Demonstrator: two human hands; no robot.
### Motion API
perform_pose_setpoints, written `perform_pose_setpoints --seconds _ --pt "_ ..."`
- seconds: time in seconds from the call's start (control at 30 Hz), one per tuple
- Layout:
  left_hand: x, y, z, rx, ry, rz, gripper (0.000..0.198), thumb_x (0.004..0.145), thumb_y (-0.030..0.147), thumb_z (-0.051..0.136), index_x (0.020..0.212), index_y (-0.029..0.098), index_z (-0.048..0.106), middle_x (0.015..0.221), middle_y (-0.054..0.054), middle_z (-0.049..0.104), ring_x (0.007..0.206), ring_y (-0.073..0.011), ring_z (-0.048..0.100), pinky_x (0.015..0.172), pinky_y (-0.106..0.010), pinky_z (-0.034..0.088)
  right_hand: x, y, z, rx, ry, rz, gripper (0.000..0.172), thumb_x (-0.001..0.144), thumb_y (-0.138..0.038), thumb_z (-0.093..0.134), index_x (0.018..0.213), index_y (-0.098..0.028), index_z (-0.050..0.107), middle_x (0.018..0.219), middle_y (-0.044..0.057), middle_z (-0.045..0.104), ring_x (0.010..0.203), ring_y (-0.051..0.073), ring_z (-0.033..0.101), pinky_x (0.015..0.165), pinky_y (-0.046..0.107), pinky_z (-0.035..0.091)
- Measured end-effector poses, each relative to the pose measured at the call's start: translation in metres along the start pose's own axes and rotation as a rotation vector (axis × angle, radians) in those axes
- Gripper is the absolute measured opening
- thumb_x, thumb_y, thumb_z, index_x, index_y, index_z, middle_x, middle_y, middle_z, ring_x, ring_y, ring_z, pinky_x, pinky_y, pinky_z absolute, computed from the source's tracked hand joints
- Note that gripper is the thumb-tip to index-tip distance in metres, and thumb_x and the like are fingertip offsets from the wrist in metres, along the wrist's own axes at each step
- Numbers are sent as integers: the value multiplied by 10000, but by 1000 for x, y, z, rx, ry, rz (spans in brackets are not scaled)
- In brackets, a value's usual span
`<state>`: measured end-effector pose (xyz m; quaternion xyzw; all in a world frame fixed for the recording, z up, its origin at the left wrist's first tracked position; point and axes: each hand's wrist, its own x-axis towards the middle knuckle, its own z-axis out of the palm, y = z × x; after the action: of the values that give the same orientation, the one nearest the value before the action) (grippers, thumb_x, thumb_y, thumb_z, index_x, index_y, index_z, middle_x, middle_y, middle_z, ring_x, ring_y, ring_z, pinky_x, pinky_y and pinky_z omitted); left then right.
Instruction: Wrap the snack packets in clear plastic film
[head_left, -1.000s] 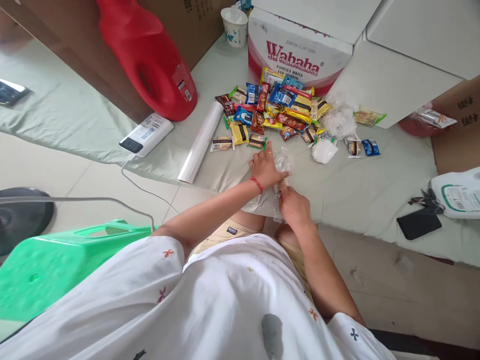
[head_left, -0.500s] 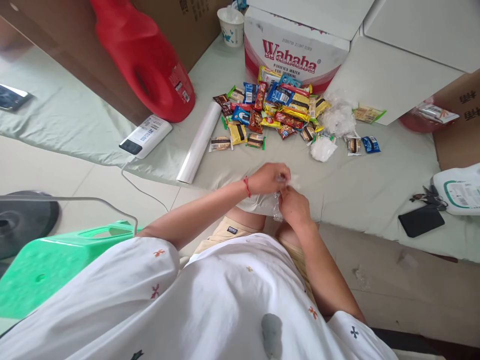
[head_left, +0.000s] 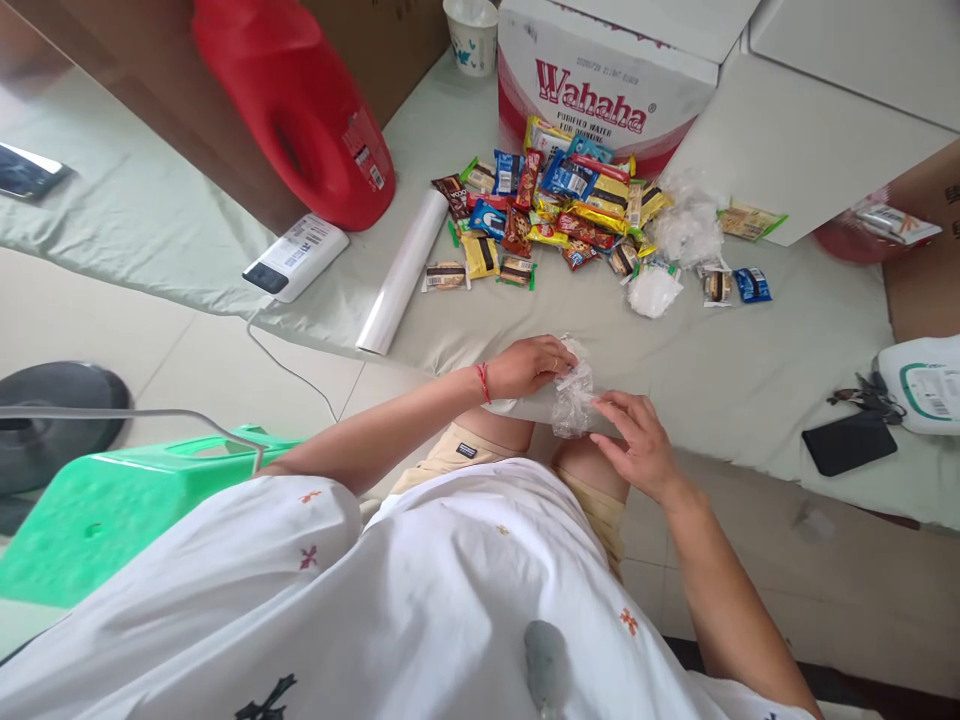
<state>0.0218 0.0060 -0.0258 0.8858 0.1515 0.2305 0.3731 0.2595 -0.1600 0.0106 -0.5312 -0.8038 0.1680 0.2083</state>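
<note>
Film, clear, crumpled, in left hand, right hand just beside

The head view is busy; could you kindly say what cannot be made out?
In the head view:
Crumpled plastic: its creases and the left hand obscure whether anything is inside.
Red jug: top cut off by the upper edge.
Snack pile: lower packets hidden by upper ones.
White bottle: cut off by the right edge.

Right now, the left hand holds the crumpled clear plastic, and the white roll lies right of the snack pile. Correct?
Not quite: the head view shows the white roll lying left of the snack pile. The left hand holds the crumpled clear plastic.
</note>
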Motion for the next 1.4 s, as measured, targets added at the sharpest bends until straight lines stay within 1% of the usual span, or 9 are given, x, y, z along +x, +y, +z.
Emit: perform_pose_setpoints --seconds 0.1,0.23,0.37,0.57,0.7,0.8,1.0,1.2,1.4 --pt "0 -1 -3 78 -15 8 312 983 210 471 976 250 780 1214 -94 773 1207 -237 641 1079 -438 504 -5 3 17 -193 -29 18 576 974 -332 643 1528 -237 521 1448 173 560 1199 328 548 1024 520 502" --pt "1 4 -5 259 -15 -29 296 931 141 511 934 252 786 1294 -69 745 1318 -268 571 1114 -475 446 8 -1 41 -278 -72 33 385 1015 -207 526 1362 -271 680 1362 130 641 1114 288 557 995 469 482" --pt "-6 9 6 297 -98 -20 311 900 105 512 975 229 787 1329 -88 734 1311 -262 604 1110 -452 449 17 -13 38 -76 -29 37 338 1046 -200 452 1102 -276 777 1060 86 724 971 235 574 887 368 509" --pt "-29 5 20 149 58 33 418 838 103 552 1187 250 730 1349 -96 724 1339 -238 623 1198 -462 416 47 -19 10 314 231 223 252 1037 -343 504 1099 -245 727 1025 56 697 886 179 628 844 319 513" --pt "-31 10 22 148 90 -127 515 811 263 670 1320 230 597 1321 -126 715 1255 -279 669 1289 -583 225 87 1 15 446 378 463 263 956 -402 548 1026 -201 704 912 30 696 746 147 582 740 280 482" --pt "-19 18 33 178 225 -274 628 777 487 788 1285 201 556 1223 -133 732 1145 -300 706 1266 -592 252 109 15 26 495 382 532 267 900 -407 548 968 -191 689 842 18 688 702 138 569 695 263 460" --pt "11 20 49 35 498 -552 215 1014 397 503 1066 219 613 840 -30 694 788 -188 664 794 -327 522 116 31 39 387 333 648 235 845 -399 559 919 -200 658 738 -8 638 666 149 557 702 276 452" --pt "20 8 51 281 733 -711 359 843 355 721 1154 196 638 1245 -150 587 1209 -330 542 1075 -486 452 108 41 48 265 314 646 401 837 -396 567 1148 -165 673 1054 87 649 761 157 580 843 347 502" --pt "30 12 48 209 590 -687 38 901 221 609 886 199 581 1044 -117 625 1081 -298 564 1016 -463 453 108 23 44 661 167 660 540 904 -601 521 1244 -204 656 1056 61 663 776 159 592 635 271 505"
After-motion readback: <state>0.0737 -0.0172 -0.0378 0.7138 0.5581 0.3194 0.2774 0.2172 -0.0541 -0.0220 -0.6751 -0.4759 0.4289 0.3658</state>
